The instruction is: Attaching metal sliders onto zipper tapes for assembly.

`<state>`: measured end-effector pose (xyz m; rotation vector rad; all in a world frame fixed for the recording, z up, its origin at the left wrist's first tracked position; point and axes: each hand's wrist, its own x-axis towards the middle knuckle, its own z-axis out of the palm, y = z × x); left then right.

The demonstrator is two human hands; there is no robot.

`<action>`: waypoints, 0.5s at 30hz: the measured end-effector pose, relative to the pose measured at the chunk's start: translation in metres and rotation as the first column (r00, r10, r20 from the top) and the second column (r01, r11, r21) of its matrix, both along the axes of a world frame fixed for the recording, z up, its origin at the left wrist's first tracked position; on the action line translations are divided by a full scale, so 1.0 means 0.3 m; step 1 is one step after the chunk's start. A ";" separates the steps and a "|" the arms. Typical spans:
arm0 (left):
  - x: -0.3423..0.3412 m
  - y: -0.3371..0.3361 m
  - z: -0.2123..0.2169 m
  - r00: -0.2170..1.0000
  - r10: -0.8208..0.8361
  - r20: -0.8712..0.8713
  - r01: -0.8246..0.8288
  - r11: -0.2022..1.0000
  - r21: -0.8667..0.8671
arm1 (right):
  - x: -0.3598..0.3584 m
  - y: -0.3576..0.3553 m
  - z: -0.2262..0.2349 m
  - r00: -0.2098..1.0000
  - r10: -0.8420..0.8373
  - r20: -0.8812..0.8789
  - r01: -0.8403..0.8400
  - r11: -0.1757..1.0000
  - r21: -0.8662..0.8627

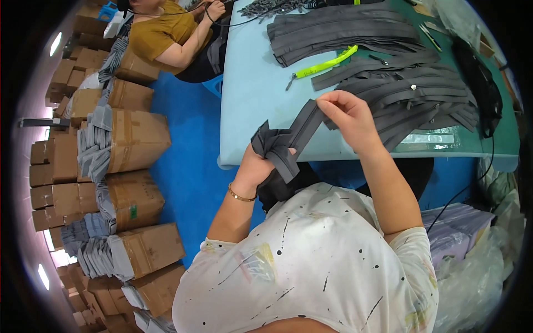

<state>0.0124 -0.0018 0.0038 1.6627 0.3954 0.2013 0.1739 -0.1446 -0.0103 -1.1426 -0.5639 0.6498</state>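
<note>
Head view: a grey strip [304, 126] is being held taut.
Its folded, bunched end is being clenched by the left hand [258, 164]; its upper end is being pinched by the right hand [350, 114].

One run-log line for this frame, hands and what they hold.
left hand: grips folded grey zipper strip bundle | right hand: fingers pinch strip end | grey zipper pile on blue table

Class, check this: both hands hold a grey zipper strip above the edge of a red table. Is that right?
Wrong in one respect: the table is light blue, not red. The head view shows the left hand and right hand holding the grey zipper strip above its edge.
</note>
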 end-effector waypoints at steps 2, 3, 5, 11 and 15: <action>0.002 -0.008 0.008 0.999 0.021 -0.025 -0.023 0.996 -0.089 | -0.010 -0.016 0.047 0.998 -0.029 -0.060 0.024 0.996 -0.085; 0.006 -0.019 0.010 0.998 0.032 -0.056 -0.041 0.983 -0.180 | -0.027 -0.022 0.050 0.996 0.029 -0.086 -0.037 0.995 -0.088; 0.020 -0.031 -0.021 1.000 0.025 -0.002 -0.025 0.988 -0.155 | -0.051 -0.018 -0.005 0.990 0.118 -0.079 -0.130 0.978 -0.164; 0.057 -0.055 0.037 0.995 -0.088 0.043 0.094 0.985 -0.145 | 0.049 -0.104 0.111 0.933 -0.357 0.040 0.359 0.933 -0.036; 0.197 -0.063 0.070 0.981 -0.192 -0.019 0.193 0.976 0.097 | 0.169 -0.221 0.188 0.843 -0.494 0.215 0.522 0.847 -0.100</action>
